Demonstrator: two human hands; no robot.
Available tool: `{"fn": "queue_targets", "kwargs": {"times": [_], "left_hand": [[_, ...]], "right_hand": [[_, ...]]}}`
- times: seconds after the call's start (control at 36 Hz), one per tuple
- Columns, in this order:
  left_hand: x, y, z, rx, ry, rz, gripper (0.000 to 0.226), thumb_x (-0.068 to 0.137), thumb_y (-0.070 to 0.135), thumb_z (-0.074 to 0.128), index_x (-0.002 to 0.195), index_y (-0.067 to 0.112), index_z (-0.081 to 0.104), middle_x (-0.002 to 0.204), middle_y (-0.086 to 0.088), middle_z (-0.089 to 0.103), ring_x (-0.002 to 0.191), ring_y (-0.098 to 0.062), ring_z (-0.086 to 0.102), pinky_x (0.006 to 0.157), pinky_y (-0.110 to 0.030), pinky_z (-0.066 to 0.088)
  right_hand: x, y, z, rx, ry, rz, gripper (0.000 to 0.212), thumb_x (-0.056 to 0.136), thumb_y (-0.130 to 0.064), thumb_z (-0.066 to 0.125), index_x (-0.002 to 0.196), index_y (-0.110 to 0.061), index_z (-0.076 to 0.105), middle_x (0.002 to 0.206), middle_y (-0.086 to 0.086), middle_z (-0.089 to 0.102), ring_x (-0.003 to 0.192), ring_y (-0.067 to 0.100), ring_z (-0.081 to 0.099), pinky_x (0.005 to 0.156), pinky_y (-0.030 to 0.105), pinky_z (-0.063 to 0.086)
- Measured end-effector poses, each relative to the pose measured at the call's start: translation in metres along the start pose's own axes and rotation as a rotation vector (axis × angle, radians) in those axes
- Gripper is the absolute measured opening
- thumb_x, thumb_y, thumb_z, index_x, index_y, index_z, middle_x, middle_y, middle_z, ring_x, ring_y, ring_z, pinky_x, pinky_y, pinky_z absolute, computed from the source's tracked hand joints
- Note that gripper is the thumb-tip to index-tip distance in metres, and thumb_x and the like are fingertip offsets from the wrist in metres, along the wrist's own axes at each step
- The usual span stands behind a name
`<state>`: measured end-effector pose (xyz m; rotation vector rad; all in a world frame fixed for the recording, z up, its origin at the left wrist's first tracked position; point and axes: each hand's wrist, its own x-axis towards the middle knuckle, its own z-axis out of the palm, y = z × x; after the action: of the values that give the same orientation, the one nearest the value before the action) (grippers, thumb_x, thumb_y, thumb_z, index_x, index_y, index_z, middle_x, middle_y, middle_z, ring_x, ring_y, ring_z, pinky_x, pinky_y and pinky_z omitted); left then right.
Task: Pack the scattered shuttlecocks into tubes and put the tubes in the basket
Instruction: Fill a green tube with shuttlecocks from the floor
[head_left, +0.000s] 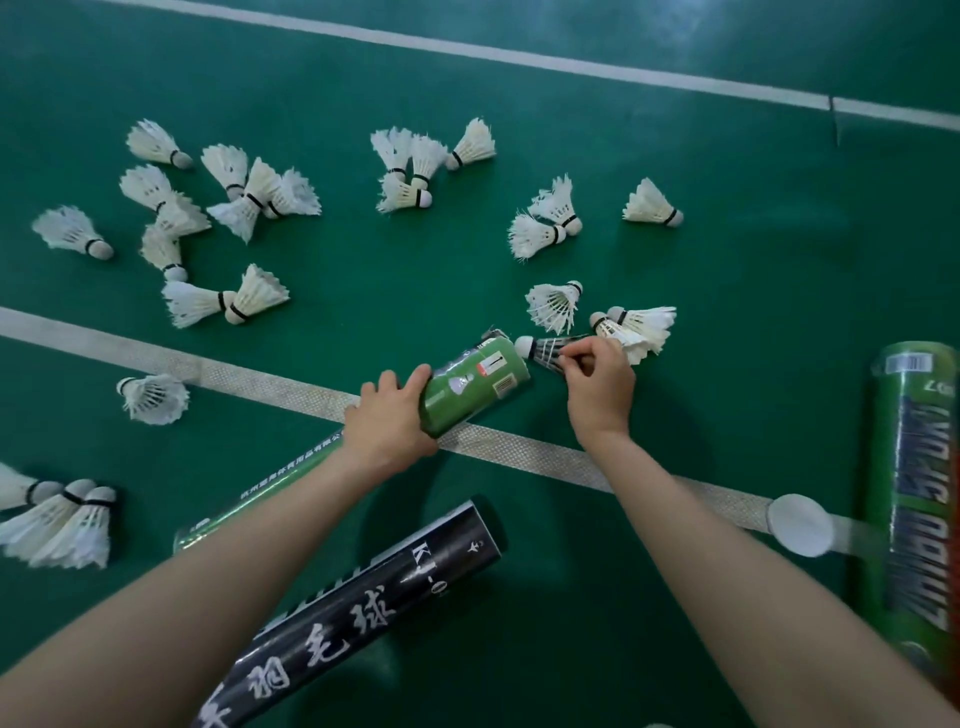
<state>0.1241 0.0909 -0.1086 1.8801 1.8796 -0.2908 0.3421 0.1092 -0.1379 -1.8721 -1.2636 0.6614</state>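
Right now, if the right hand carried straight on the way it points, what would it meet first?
Probably the open end of the green tube that the left hand grips: the shuttlecock pinched by the right hand has its cork right beside that rim.

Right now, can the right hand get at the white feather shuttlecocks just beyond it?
Probably not yet: the right hand pinches another shuttlecock by the green cardboard tube. The white feather shuttlecocks lie close, unobstructed.

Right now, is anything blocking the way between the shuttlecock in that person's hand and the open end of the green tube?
Nothing visible does. The right hand pinches the white feathered shuttlecock with its cork end just beside the open mouth of the green cardboard tube, which the left hand grips.
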Motion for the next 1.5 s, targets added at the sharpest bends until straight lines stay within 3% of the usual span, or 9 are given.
{"fn": "queue_targets", "kwargs": {"times": [0.17,0.36,0.53,0.61,0.86,1.03,1.19,1.33,1.5], "left_hand": [[-0.004,-0.014,-0.003,-0.026,0.026,0.011,0.090,0.073,0.032,0.075,0.146,0.032,0.022,0.121,-0.009,0.040,0.109,-0.030,0.041,0.091,-0.045,0.044],[-0.021,-0.014,-0.001,-0.047,0.069,0.105,0.090,0.071,0.031,0.076,0.146,0.033,0.025,0.124,-0.007,0.041,0.111,-0.029,0.040,0.095,-0.042,0.039],[-0.031,-0.017,-0.003,-0.053,0.103,0.106,0.091,0.069,0.033,0.077,0.146,0.032,0.027,0.122,-0.008,0.042,0.109,-0.030,0.042,0.095,-0.045,0.041],[-0.036,-0.017,-0.008,-0.066,0.122,0.114,0.090,0.069,0.034,0.076,0.145,0.032,0.027,0.120,-0.007,0.042,0.109,-0.030,0.042,0.093,-0.045,0.043],[-0.064,-0.044,-0.053,-0.011,0.134,0.117,0.090,0.071,0.036,0.074,0.147,0.032,0.024,0.119,-0.006,0.042,0.110,-0.028,0.042,0.092,-0.042,0.044],[-0.074,-0.076,-0.084,-0.139,0.111,0.029,0.095,0.068,0.038,0.076,0.146,0.036,0.022,0.109,-0.002,0.040,0.105,-0.025,0.042,0.089,-0.041,0.047],[-0.078,-0.126,-0.080,-0.164,0.145,-0.040,0.096,0.067,0.044,0.074,0.147,0.036,0.021,0.116,0.000,0.043,0.108,-0.023,0.043,0.087,-0.039,0.048],[-0.075,-0.185,-0.073,-0.164,0.161,-0.147,0.093,0.067,0.051,0.071,0.145,0.040,0.022,0.119,0.002,0.044,0.110,-0.021,0.044,0.077,-0.034,0.047],[-0.070,-0.247,-0.068,-0.249,0.186,-0.344,0.091,0.067,0.052,0.072,0.143,0.039,0.024,0.100,-0.001,0.043,0.095,-0.023,0.043,0.072,-0.032,0.041]], "right_hand": [[-0.026,-0.013,-0.013,0.201,-0.081,-0.063,0.024,0.087,0.007,0.058,0.102,-0.011,0.056,0.115,0.005,0.051,0.091,0.016,0.064,0.085,0.022,0.053],[-0.049,-0.036,-0.012,0.415,-0.311,0.158,0.024,0.101,-0.016,0.040,0.124,-0.018,0.047,0.092,-0.003,0.058,0.073,0.003,0.052,0.065,0.012,0.043],[-0.056,-0.059,-0.019,0.422,-0.476,0.111,0.048,0.105,-0.033,0.027,0.150,-0.022,0.018,0.126,-0.027,0.042,0.100,-0.026,0.039,0.088,-0.002,0.025],[-0.054,-0.068,-0.023,0.439,-0.521,0.105,0.055,0.103,-0.041,0.026,0.153,-0.026,0.010,0.157,-0.010,0.020,0.116,-0.016,0.024,0.103,0.012,0.015],[-0.060,-0.113,-0.016,0.489,-0.723,0.141,0.069,0.094,-0.060,0.020,0.152,-0.032,-0.005,0.159,-0.009,0.011,0.140,0.003,0.014,0.108,0.025,0.010],[-0.055,-0.160,0.007,0.396,-0.647,0.069,0.061,0.098,-0.055,0.024,0.152,-0.032,0.010,0.157,-0.004,0.023,0.142,0.016,0.025,0.114,0.035,0.016],[-0.056,-0.186,0.049,0.172,-0.865,-0.010,0.058,0.098,-0.048,0.039,0.148,-0.025,0.020,0.126,-0.002,0.058,0.124,0.016,0.046,0.111,0.039,0.028],[-0.055,-0.201,0.118,0.077,-0.889,0.000,0.044,0.097,-0.046,0.044,0.134,-0.024,0.044,0.123,-0.003,0.059,0.116,0.016,0.053,0.106,0.045,0.040],[-0.050,-0.226,0.207,0.006,-0.770,-0.103,0.027,0.098,-0.028,0.048,0.120,-0.016,0.059,0.125,0.004,0.055,0.107,0.015,0.053,0.092,0.028,0.042]]}}
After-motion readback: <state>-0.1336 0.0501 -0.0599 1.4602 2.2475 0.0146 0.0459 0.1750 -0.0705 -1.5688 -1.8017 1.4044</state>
